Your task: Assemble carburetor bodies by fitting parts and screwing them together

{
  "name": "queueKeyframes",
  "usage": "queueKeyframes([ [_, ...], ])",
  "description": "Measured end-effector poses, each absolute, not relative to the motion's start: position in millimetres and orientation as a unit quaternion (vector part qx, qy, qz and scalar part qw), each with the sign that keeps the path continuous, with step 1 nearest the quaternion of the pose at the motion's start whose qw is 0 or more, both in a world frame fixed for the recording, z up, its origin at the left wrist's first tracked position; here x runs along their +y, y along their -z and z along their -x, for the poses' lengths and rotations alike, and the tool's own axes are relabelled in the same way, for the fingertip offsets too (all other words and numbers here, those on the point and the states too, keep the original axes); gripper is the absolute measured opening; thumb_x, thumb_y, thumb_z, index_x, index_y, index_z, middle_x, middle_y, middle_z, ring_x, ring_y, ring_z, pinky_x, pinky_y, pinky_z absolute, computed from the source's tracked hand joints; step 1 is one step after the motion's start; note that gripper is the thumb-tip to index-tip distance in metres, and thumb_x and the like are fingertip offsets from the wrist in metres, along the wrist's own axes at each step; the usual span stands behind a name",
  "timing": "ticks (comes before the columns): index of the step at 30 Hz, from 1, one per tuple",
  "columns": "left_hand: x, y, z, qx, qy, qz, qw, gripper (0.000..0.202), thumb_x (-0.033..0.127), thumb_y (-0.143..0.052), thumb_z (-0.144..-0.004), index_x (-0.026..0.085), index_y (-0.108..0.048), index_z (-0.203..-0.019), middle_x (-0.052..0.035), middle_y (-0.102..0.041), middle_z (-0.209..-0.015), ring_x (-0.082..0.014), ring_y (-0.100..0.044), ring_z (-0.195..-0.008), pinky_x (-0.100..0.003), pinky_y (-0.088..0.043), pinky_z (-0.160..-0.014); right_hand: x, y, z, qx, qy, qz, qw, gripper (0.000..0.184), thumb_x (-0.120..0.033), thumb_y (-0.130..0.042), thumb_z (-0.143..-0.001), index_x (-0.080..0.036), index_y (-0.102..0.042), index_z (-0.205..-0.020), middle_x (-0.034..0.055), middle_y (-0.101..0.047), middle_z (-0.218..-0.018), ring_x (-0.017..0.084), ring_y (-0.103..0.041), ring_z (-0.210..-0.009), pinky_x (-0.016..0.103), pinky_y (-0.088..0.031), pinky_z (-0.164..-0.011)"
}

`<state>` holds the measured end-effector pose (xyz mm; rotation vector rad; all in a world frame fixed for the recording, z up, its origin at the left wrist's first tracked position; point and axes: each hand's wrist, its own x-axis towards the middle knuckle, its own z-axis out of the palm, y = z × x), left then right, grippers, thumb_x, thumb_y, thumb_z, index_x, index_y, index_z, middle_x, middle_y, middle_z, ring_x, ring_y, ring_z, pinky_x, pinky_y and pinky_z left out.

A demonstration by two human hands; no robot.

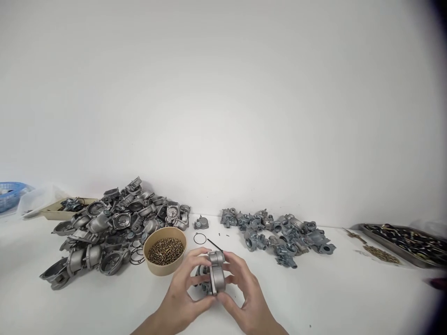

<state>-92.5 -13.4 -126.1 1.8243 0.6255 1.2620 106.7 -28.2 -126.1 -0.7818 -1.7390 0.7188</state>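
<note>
A grey metal carburetor [218, 278] with its rounded float bowl facing right is held between both hands, low in the middle of the view. My left hand [182, 292] grips it from the left, fingers curled over the darker body side and thumb at the lower edge. From the right, my right hand [246, 293] closes on the bowl side, its thumb pressed near the bottom. Just beyond the fingertips lie a black O-ring [200, 238] and a thin black rod [214, 244], partly hidden by the carburetor or hand. A single float bowl [201, 223] sits farther back.
A round tub [149, 264] of brass-coloured screws stands left of my hands. Behind it rises a pile of float bowls [99, 225], with more O-rings [137, 255]. Carburetor bodies [286, 237] lie right of centre. A metal tray [415, 260] and small brass parts [380, 254] are far right.
</note>
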Motion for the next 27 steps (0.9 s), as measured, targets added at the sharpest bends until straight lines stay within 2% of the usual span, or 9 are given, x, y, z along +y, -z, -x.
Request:
queueKeyframes([
  [3, -13.6, 130.7, 93.0, 0.225, -0.464, -0.764, 0.387, 0.046, 0.018, -0.074, -0.085, 0.029, -0.054, -0.124, -0.0118, -0.044, -0.146, -0.0316, -0.048, -0.135, -0.041, -0.056, -0.101, -27.2, 125.8, -107.8, -0.709, -0.327, 0.34, 0.525, 0.046, -0.037, -0.064, -0.092, -0.027, -0.05, -0.135, 0.013, -0.066, -0.119, 0.028, -0.068, -0.104, 0.038, -0.063, -0.079],
  [6, -12.3, 132.1, 93.6, 0.238, -0.442, -0.802, 0.325, 0.058, 0.018, -0.071, -0.087, 0.033, -0.046, -0.136, -0.0114, -0.043, -0.149, -0.0312, -0.045, -0.138, -0.043, -0.052, -0.106, -24.8, 123.3, -110.1, -0.69, -0.321, 0.362, 0.539, 0.036, -0.039, -0.065, -0.092, -0.025, -0.059, -0.125, 0.011, -0.069, -0.107, 0.025, -0.07, -0.093, 0.035, -0.063, -0.074],
  [9, -9.5, 129.6, 94.3, 0.336, -0.429, -0.807, 0.228, 0.071, 0.025, -0.078, -0.081, 0.032, -0.043, -0.142, -0.0126, -0.04, -0.152, -0.0368, -0.038, -0.141, -0.052, -0.04, -0.114, -20.2, 119.6, -113.4, -0.661, -0.301, 0.389, 0.567, 0.039, -0.043, -0.066, -0.091, -0.022, -0.06, -0.124, 0.0119, -0.071, -0.104, 0.025, -0.071, -0.089, 0.034, -0.063, -0.072],
  [11, -5.9, 127.2, 95.9, 0.4, -0.4, -0.799, 0.203, 0.074, 0.029, -0.085, -0.071, 0.03, -0.05, -0.136, -0.0124, -0.047, -0.146, -0.0387, -0.043, -0.136, -0.053, -0.04, -0.112, -15.8, 117.8, -115.7, -0.63, -0.286, 0.417, 0.59, 0.043, -0.047, -0.069, -0.089, -0.022, -0.059, -0.122, 0.0122, -0.073, -0.103, 0.025, -0.072, -0.086, 0.035, -0.063, -0.073],
  [15, 3.0, 125.9, 100.2, 0.459, -0.339, -0.769, 0.289, 0.048, 0.022, -0.08, -0.069, 0.027, -0.06, -0.112, -0.0048, -0.065, -0.115, -0.0284, -0.061, -0.106, -0.039, -0.052, -0.093, -7.0, 120.0, -119.6, -0.582, -0.294, 0.464, 0.6, 0.048, -0.054, -0.071, -0.084, -0.022, -0.059, -0.117, 0.0119, -0.074, -0.102, 0.025, -0.073, -0.08, 0.036, -0.064, -0.068],
  [18, 9.0, 129.1, 102.1, 0.435, -0.341, -0.748, 0.368, 0.034, 0.02, -0.075, -0.074, 0.025, -0.06, -0.105, -0.0031, -0.068, -0.105, -0.0244, -0.064, -0.1, -0.036, -0.051, -0.092, -3.6, 125.2, -121.9, -0.59, -0.289, 0.475, 0.586, 0.049, -0.054, -0.072, -0.083, -0.021, -0.063, -0.118, 0.0108, -0.076, -0.098, 0.025, -0.073, -0.079, 0.037, -0.064, -0.067],
  [20, 13.4, 133.7, 102.2, 0.389, -0.354, -0.722, 0.449, 0.037, 0.021, -0.075, -0.076, 0.023, -0.058, -0.109, -0.0052, -0.069, -0.106, -0.0241, -0.065, -0.101, -0.035, -0.051, -0.091, -3.2, 128.0, -123.0, -0.617, -0.26, 0.471, 0.574, 0.046, -0.05, -0.071, -0.085, -0.021, -0.066, -0.119, 0.0102, -0.076, -0.097, 0.025, -0.073, -0.078, 0.036, -0.063, -0.067],
  [22, 18.3, 140.2, 101.3, 0.337, -0.373, -0.679, 0.535, 0.041, 0.022, -0.075, -0.078, 0.022, -0.054, -0.113, -0.0091, -0.068, -0.114, -0.0246, -0.066, -0.104, -0.035, -0.052, -0.09, -3.8, 128.9, -123.3, -0.66, -0.21, 0.461, 0.555, 0.041, -0.045, -0.071, -0.087, -0.023, -0.069, -0.121, 0.0104, -0.074, -0.105, 0.024, -0.071, -0.079, 0.037, -0.063, -0.07],
  [27, 28.0, 153.8, 99.0, 0.251, -0.387, -0.615, 0.639, 0.049, 0.025, -0.078, -0.08, 0.023, -0.052, -0.121, -0.0141, -0.062, -0.127, -0.0287, -0.062, -0.117, -0.041, -0.049, -0.095, -2.6, 125.3, -118.1, -0.771, -0.115, 0.4, 0.482, 0.041, -0.031, -0.065, -0.093, -0.031, -0.065, -0.134, 0.0086, -0.068, -0.124, 0.027, -0.068, -0.105, 0.04, -0.06, -0.091],
])
